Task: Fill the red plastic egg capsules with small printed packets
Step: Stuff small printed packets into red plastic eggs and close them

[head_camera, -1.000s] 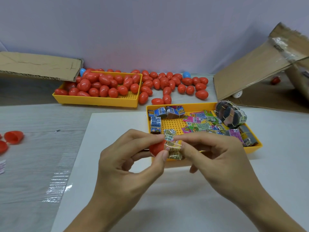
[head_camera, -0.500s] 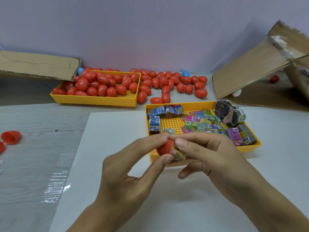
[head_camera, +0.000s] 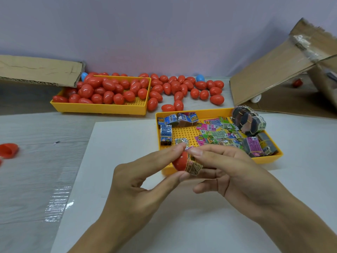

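1. Red egg half (head_camera: pixel 179 161) sits pinched between the forefinger and thumb of my left hand (head_camera: pixel 138 183), held in the air above the near left corner of the packet tray (head_camera: pixel 215 111).
2. My right hand (head_camera: pixel 235 170) meets it from the right, its forefinger and thumb curled onto a printed packet (head_camera: pixel 194 167) that sticks partway out of the egg half's open side.
3. I cannot tell how deep the packet sits inside the shell.
4. That yellow tray rests on a white sheet (head_camera: pixel 116 161) spread over the near part of the surface (head_camera: pixel 36 170).
5. Inside it I see blue packets (head_camera: pixel 166 134) along the left edge, loose pink and green packets (head_camera: pixel 217 133) in the middle, and banded bundles (head_camera: pixel 248 122) at the right end.
6. A second yellow tray (head_camera: pixel 98 108) stands near the far edge of the surface, heaped with closed red eggs (head_camera: pixel 107 90).
7. More red eggs (head_camera: pixel 182 88) lie loose on the surface just right of that tray, with a blue egg (head_camera: pixel 200 77) among them at the back.
8. Open red halves (head_camera: pixel 8 150) lie at the left edge of the surface.
9. Cardboard flaps lean in at the far left (head_camera: pixel 40 70) and the far right (head_camera: pixel 284 70).
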Action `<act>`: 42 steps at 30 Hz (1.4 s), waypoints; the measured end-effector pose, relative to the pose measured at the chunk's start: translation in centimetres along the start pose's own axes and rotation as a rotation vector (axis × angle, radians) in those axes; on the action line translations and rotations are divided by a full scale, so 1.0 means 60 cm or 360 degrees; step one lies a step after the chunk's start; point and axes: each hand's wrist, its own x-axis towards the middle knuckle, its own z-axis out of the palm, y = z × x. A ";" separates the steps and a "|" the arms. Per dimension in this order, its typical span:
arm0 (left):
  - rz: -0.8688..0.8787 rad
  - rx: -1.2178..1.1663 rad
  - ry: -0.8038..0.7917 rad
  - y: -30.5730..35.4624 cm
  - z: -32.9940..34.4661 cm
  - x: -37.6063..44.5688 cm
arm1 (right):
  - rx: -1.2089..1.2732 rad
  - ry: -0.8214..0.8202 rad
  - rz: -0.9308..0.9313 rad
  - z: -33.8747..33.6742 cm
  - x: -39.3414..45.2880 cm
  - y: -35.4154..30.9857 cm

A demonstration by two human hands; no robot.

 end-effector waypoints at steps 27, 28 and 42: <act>-0.0828 -0.0759 0.0021 0.016 0.004 0.011 | -0.0976 0.0156 -0.1252 0.013 -0.007 0.044; -0.0815 -0.0763 0.0029 0.015 0.002 0.011 | -0.0966 0.0112 -0.1234 0.011 -0.008 0.043; -0.0371 -0.0572 -0.0085 0.009 -0.008 0.011 | -0.0618 0.0161 -0.0807 0.008 0.000 0.030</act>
